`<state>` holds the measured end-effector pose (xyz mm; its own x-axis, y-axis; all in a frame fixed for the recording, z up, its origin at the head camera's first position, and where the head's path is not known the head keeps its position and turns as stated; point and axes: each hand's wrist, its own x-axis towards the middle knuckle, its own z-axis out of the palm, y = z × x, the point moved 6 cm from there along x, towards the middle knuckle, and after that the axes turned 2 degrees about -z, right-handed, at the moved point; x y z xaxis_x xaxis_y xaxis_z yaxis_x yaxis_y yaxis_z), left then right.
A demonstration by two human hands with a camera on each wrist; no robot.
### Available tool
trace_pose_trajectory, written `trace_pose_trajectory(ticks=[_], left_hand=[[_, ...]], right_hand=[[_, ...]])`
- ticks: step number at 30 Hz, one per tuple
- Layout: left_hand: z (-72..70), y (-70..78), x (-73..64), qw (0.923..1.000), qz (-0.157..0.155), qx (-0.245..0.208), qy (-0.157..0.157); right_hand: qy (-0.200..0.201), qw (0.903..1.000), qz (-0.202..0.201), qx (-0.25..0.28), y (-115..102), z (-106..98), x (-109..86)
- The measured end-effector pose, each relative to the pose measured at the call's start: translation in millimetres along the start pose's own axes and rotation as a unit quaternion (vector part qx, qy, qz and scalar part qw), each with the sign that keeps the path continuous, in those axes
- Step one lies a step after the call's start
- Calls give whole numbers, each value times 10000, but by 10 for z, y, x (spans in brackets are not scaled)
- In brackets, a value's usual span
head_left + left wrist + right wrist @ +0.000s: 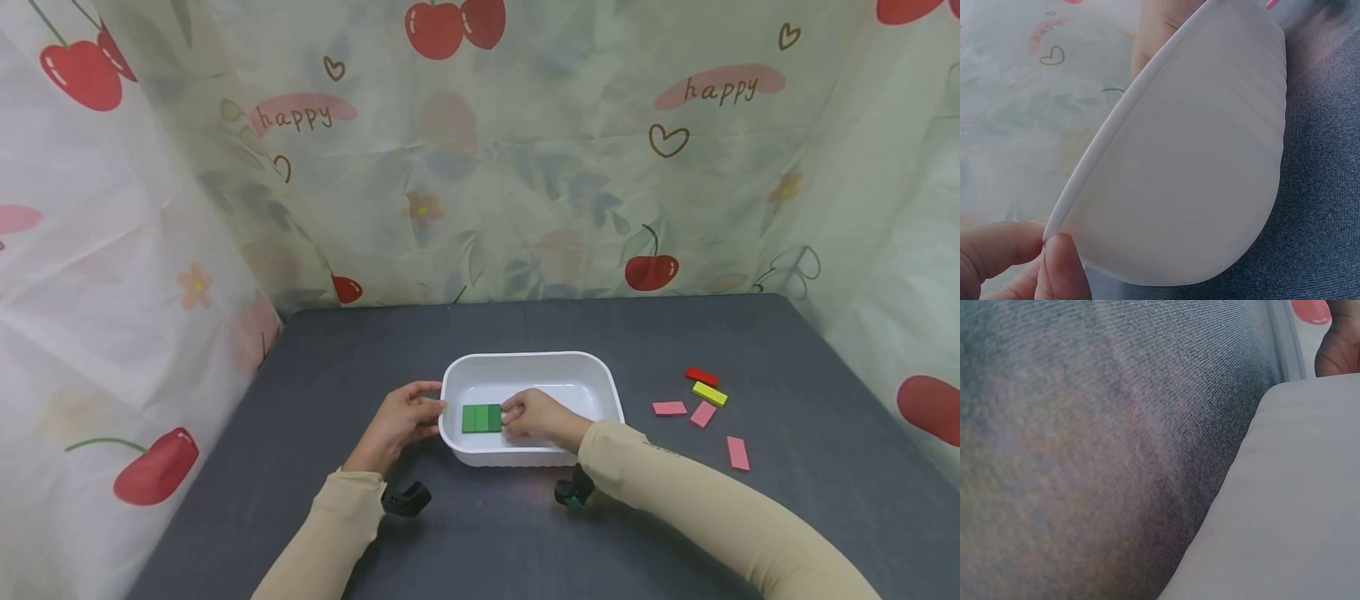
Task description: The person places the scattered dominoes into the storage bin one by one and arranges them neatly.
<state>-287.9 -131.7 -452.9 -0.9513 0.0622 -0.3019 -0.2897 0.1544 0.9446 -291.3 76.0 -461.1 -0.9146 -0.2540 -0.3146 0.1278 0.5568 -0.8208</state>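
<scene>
A white plastic tub stands on the dark table. My left hand pinches its left rim between thumb and fingers; the left wrist view shows those fingertips on the rim. Inside the tub, several green rectangular tiles lie side by side in a row. My right hand reaches over the near wall, its thumb and fingers curled at the right end of that row, on the darker green tile. In the right wrist view the tub's wall hides the right fingers.
Right of the tub lie a red tile, a yellow tile and several pink tiles. A patterned curtain hangs behind the table and along both sides. Dark wrist devices hang below both forearms.
</scene>
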Motion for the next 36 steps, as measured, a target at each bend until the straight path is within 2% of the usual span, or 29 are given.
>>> trace_pose_trajectory(ticks=[6, 10, 16, 19, 22, 27, 31, 36], left_hand=[[2, -11, 10, 10000, -55, -24, 48], [10, -19, 20, 10000, -12, -49, 12], [10, -26, 28, 10000, 10, -54, -4], [3, -20, 23, 10000, 35, -35, 3], [-8, -18, 15, 10000, 57, -23, 17], [-21, -34, 26, 10000, 78, -31, 29], [-18, -45, 33, 10000, 60, -49, 51], [-11, -40, 25, 10000, 67, -44, 48]], right_hand=[[-26, 9999, -100, 126, 3, -41, -6], [-98, 9984, -189, 517, -5, -154, -35], [-315, 9878, -430, 1462, -114, -573, -209], [-242, 9866, -649, 1475, -159, -851, -337], [-68, 9876, -780, 1360, -142, -1125, -458], [389, 9854, -936, 1365, 18, -1499, -716], [775, 9812, -1146, 1344, 209, -1658, -910], [1195, 9819, -1159, 900, 517, -1723, -1054]])
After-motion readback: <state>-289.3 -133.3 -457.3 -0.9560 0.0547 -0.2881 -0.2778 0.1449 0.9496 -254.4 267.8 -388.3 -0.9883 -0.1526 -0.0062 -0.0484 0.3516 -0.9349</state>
